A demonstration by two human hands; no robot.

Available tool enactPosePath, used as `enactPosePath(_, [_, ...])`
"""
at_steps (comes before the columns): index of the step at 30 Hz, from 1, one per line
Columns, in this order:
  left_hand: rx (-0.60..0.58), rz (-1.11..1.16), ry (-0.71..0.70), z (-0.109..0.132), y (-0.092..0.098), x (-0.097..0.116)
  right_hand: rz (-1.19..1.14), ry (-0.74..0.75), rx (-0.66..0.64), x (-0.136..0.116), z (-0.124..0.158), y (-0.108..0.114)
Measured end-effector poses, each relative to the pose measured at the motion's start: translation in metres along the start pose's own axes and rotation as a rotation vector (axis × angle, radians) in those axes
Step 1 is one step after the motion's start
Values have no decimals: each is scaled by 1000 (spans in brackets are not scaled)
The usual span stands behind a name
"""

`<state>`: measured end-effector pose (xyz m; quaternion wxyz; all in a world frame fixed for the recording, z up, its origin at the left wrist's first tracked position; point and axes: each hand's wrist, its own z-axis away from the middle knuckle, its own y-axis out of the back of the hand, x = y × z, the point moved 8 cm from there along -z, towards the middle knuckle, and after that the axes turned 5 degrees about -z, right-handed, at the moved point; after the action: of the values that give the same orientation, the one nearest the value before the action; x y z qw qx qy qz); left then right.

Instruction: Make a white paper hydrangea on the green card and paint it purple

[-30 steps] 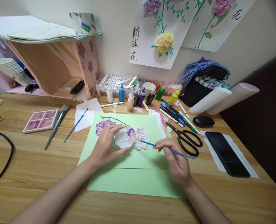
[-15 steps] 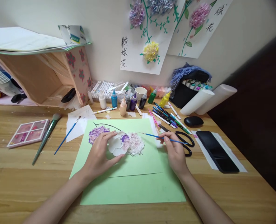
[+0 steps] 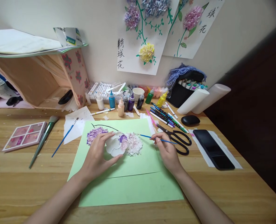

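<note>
My left hand [image 3: 98, 154] grips a white flower-shaped palette [image 3: 114, 148] by its rim, with purple and pale pink paint in its wells. My right hand [image 3: 167, 151] pinches a thin blue paintbrush [image 3: 146, 136], its tip over the top right edge of a whitish, faintly pink paper flower [image 3: 135, 144]. The palette partly covers that flower's left side. A purple and pink flower [image 3: 96, 133] lies behind my left fingers, under a dark curved line. Both flowers are on green paper [image 3: 133, 189].
Black scissors [image 3: 181, 141], pens [image 3: 166, 116] and a phone [image 3: 213, 150] lie to the right. Paint bottles [image 3: 121, 107] stand behind the paper. At the left are another blue brush [image 3: 64, 138], a large green brush [image 3: 43, 141] and a pink case [image 3: 23, 136].
The whole view has shifted slightly, so most things appear a little further left. My right hand with its brush sits slightly closer to the flower, and more of the scissors shows.
</note>
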<state>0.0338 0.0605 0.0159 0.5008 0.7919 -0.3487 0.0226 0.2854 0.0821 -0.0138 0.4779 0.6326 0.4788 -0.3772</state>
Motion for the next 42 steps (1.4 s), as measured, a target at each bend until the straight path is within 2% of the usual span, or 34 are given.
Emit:
enactPosePath(3, [3,2,-3,0,0,0,-9,26,57,-3,0,5])
enactPosePath(7, [4,13,-6,0,0,1,-179,96,131,-14,4,14])
enactPosePath(10, [2,21,-6,1,0,2,-252,148,1,-26,11,1])
enactPosePath(13, [2,32,-3,1,0,3,-138,202,-181,-37,21,-20])
enactPosePath(16, [-11,52,6,0,-1,2,-8,256,-266,-45,29,-32])
enactPosePath(26, [-22,65,19,1,-2,1,58,310,-215,-53,27,-29])
enactPosePath(30, [-14,50,4,0,-1,3,62,298,-252,-51,28,-29])
enactPosePath(32, [-15,40,6,0,-1,3,13,289,-180,-50,25,-20])
enactPosePath(35, [-19,32,18,0,-1,1,-97,252,69,-45,17,8])
enactPosePath(37, [-21,24,16,0,-2,1,-102,197,176,-38,11,21])
enactPosePath(39, [-20,12,11,0,-2,0,-73,127,194,-29,5,25])
enactPosePath(42, [-18,1,8,0,-2,0,-49,54,129,-20,0,19])
